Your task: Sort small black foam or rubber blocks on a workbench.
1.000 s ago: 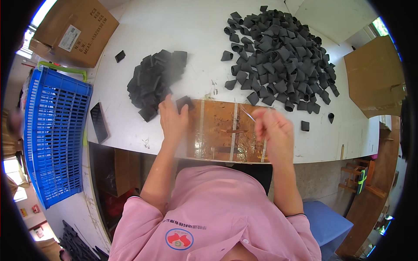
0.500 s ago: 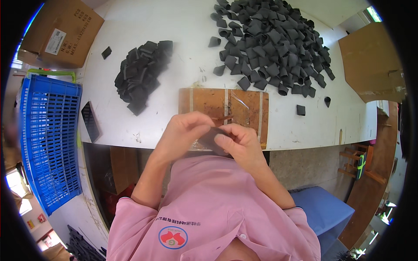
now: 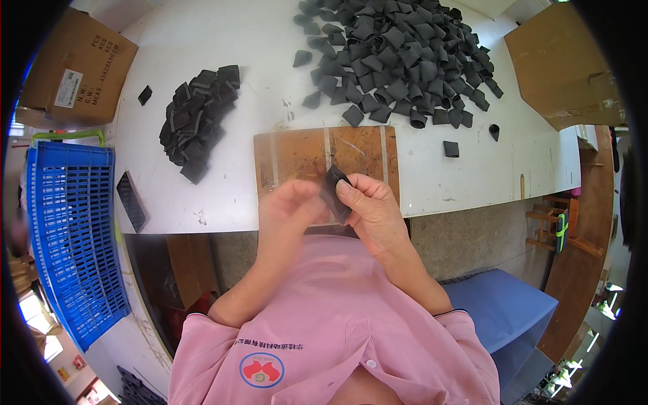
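A small black fabric piece (image 3: pixel 333 191), looking like a folded sleeve, is held up over the near edge of the wooden board (image 3: pixel 297 155). My right hand (image 3: pixel 374 208) pinches it, with the thumb across its front and the fingers behind. Beside its left edge is my left hand (image 3: pixel 289 210), fingers curled and smeared by motion, so I cannot tell if it grips the piece. To the left on the white table lies a heap of flat black pieces (image 3: pixel 196 121). A larger pile of black folded pieces (image 3: pixel 398 61) covers the far right.
Cardboard boxes stand at the far left (image 3: pixel 81 67) and far right (image 3: pixel 563 64). A blue plastic crate (image 3: pixel 77 229) is left of the table, near a dark phone-like slab (image 3: pixel 130 201). Single black pieces (image 3: pixel 451 149) lie apart. A blue-covered stool (image 3: pixel 499 310) is below right.
The black piece has turned more upright and shows clearer in my right hand. My left hand has lowered and drawn back from over it. The whole view has shifted slightly.
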The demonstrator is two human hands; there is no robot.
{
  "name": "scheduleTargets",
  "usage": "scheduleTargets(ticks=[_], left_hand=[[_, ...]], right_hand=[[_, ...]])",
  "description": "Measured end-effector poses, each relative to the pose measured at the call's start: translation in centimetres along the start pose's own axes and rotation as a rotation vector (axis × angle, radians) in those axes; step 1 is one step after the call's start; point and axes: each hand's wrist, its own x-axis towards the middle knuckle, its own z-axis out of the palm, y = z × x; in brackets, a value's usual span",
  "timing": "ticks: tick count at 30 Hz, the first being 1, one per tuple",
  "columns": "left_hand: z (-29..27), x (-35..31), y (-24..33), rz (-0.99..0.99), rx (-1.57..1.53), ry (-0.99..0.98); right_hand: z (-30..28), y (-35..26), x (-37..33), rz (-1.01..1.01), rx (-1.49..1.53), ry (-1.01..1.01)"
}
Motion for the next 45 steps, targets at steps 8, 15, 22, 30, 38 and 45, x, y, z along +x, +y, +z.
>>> scheduleTargets(ticks=[8,15,22,30,38,45], left_hand=[[-0.1,0.1,0.1,0.077,0.101,0.022],[-0.3,0.1,0.5,0.071,0.085,0.031],[-0.3,0.2,0.3,0.076,0.134,0.049],[0.0,0.4,0.2,0.085,0.347,0.103],[0.8,1.1,-1.2,0.845,1.041,0.237],[1.6,1.5,1.7,-0.03,-0.232,0.122]], right_hand=[[0.1,-0.1,0.2,0.002,-0.015,0.004],[0.2,0.0,0.5,-0.017,-0.069,0.05],[0.0,0.3,0.7,-0.046,-0.117,0.05],[0.5,0.5,0.4,-0.727,-0.948,0.274],[1.6,0.4,1.1,-1.188,-1.304,0.198],[0.9,0.6,2.0,-1.064,-1.184,0.297]])
